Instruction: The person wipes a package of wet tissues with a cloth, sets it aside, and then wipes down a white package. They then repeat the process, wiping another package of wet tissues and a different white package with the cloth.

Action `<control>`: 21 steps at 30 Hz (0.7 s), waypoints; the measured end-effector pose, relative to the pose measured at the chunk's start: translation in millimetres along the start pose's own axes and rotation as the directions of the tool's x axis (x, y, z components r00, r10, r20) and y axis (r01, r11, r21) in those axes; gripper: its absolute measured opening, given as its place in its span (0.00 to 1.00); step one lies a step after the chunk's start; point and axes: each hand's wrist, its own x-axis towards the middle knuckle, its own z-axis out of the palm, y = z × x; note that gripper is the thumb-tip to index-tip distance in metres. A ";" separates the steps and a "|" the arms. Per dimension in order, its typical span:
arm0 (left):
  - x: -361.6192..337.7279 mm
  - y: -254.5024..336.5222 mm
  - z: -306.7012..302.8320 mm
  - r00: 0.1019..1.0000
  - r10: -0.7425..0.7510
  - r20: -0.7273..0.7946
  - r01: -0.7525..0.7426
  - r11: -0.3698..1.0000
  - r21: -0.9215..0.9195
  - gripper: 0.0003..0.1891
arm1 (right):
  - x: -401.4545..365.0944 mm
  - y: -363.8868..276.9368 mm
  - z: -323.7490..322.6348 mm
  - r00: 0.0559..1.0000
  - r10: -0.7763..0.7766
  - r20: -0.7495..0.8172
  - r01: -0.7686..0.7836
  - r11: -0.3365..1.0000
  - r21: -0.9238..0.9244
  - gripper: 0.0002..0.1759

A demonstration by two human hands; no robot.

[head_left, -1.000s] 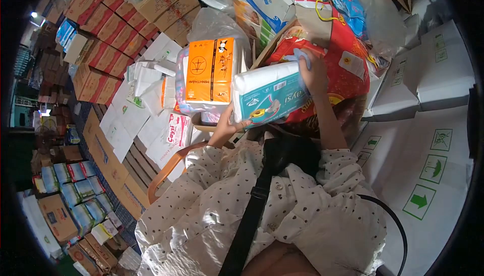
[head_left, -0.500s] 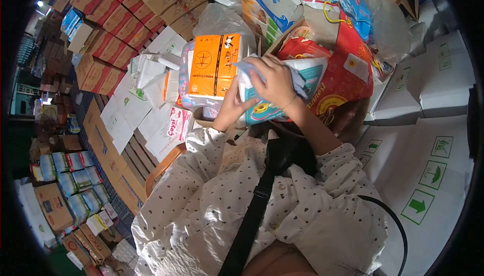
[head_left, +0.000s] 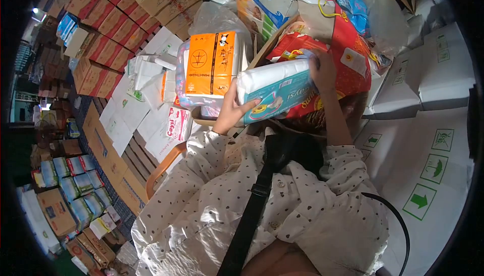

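A teal-and-white Caysi tissue pack (head_left: 277, 89) is held tilted in front of my chest. My left hand (head_left: 233, 110) grips its left end, thumb on the printed teal face and fingers behind. At the pack's right end is my right hand (head_left: 322, 69), closed and partly in shadow. A bit of light blue cloth (head_left: 304, 53) shows beside its fingers, over the pack's far edge; most of it is hidden. Left of the pack stands an orange Minh Thành pack (head_left: 212, 64) on a plastic-wrapped bundle. Behind and below is an open carton (head_left: 272, 41) with red packaging (head_left: 348, 59) in it.
A pink-and-white Caysi pack (head_left: 178, 124) lies to the left near a wooden chair arm (head_left: 164, 170). White cartons (head_left: 423, 175) with green marks line my right side. Red-brown cartons (head_left: 98, 77) are stacked at the far left. Several tissue packs (head_left: 75, 180) sit lower left.
My right hand has moved right with the light blue cloth, from the pack's left part to its right end. More of the pack's white top and teal face now shows.
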 end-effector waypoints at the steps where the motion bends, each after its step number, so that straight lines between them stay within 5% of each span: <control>1: 0.5 0.3 0.4 1.000 0.014 -0.023 -0.014 1.000 0.004 0.35 | -2.4 -3.1 6.7 0.997 0.045 0.065 -0.040 0.997 -0.063 0.11; 11: 9.3 -12.2 -3.2 0.999 0.030 -0.043 -0.025 0.992 0.127 0.43 | 10.2 -146.5 12.8 0.962 -0.255 0.099 0.207 0.915 0.347 0.13; 14: 7.9 -29.4 -11.3 0.983 0.176 -0.058 -0.149 0.938 0.312 0.44 | 6.1 -169.9 9.7 0.945 -0.319 0.072 0.262 0.870 0.418 0.13; 17: 7.2 -27.8 -16.1 0.991 0.129 -0.046 -0.118 0.972 0.201 0.44 | 9.7 -149.9 19.1 0.933 -0.347 0.094 0.284 0.871 0.401 0.13; 19: 8.6 -20.5 -15.1 0.999 -0.039 -0.023 0.039 0.999 -0.009 0.45 | 11.6 -125.9 21.5 0.937 -0.329 0.122 0.278 0.908 0.315 0.14; 21: 8.0 -18.2 -14.1 0.999 -0.032 -0.030 0.032 0.999 -0.023 0.44 | 11.8 -98.2 24.2 0.961 -0.258 0.097 0.241 0.959 0.151 0.14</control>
